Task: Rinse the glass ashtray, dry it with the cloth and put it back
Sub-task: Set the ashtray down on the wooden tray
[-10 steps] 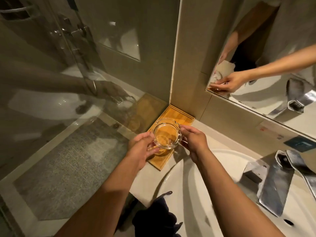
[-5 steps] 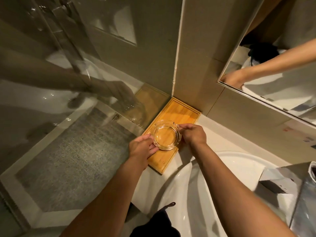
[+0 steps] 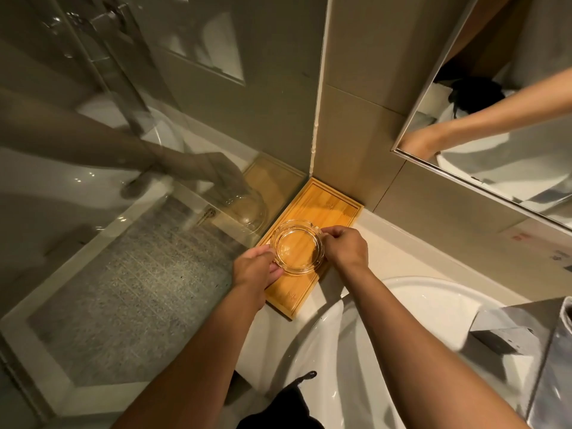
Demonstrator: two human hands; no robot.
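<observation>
A round clear glass ashtray (image 3: 297, 246) sits low over the wooden tray (image 3: 328, 205) in the counter's corner; I cannot tell if it rests on the wood. My left hand (image 3: 256, 270) grips its near-left rim. My right hand (image 3: 346, 245) pinches its right rim. A dark cloth (image 3: 280, 407) lies at the bottom edge, partly cut off by the frame.
A white basin (image 3: 387, 342) lies right of the tray, with a chrome tap (image 3: 554, 376) at the far right. A glass shower panel (image 3: 130, 187) borders the tray on the left. A tiled wall and a mirror (image 3: 501, 125) stand behind.
Both hands have brought the ashtray down and a little forward over the wooden tray. The view has tilted down and left, so the tap has slid to the edge.
</observation>
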